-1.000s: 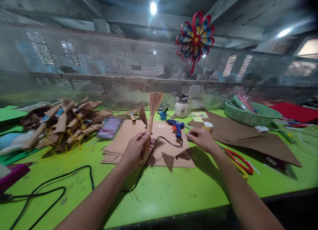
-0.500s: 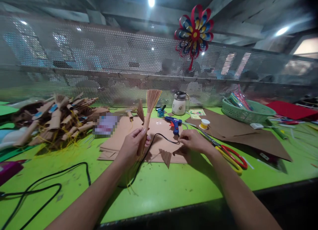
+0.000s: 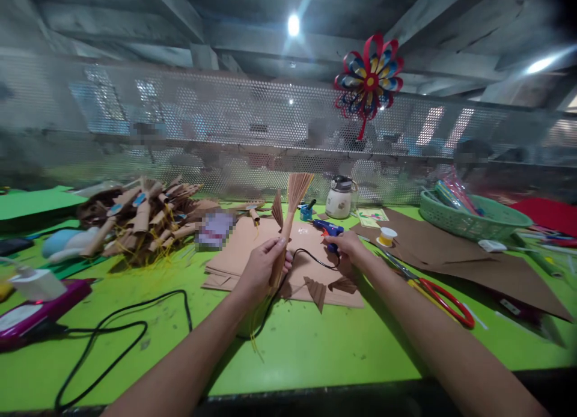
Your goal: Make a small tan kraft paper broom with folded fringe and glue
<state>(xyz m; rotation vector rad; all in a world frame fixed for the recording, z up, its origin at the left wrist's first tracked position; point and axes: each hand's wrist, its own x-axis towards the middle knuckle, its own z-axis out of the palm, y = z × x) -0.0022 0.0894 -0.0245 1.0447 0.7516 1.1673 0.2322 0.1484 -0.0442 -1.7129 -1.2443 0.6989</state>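
My left hand [image 3: 265,264] is closed around the rolled stem of a brown paper craft piece [image 3: 297,194]. The piece stands upright, with a pleated fan top edged in yellow and yellow strings hanging below. A small pleated paper fan [image 3: 276,210] sticks out at its left. My right hand [image 3: 351,249] has its fingers around the handle of a blue glue gun [image 3: 328,228], which lies on brown paper sheets [image 3: 238,243]. Its black cord loops between my hands. Two pleated paper pieces, one a folded fan [image 3: 317,292], lie in front on the sheets.
Red- and yellow-handled scissors [image 3: 444,300] and a spool of yellow thread [image 3: 386,237] lie at right, before a green basket [image 3: 473,216]. A jar [image 3: 339,197] stands behind. Finished-looking paper pieces [image 3: 144,219] are heaped at left, near a purple power strip [image 3: 49,315].
My right hand has moved forward and left onto the glue gun's handle. The left hand keeps its hold on the paper craft piece. The camera view has turned slightly left and up.
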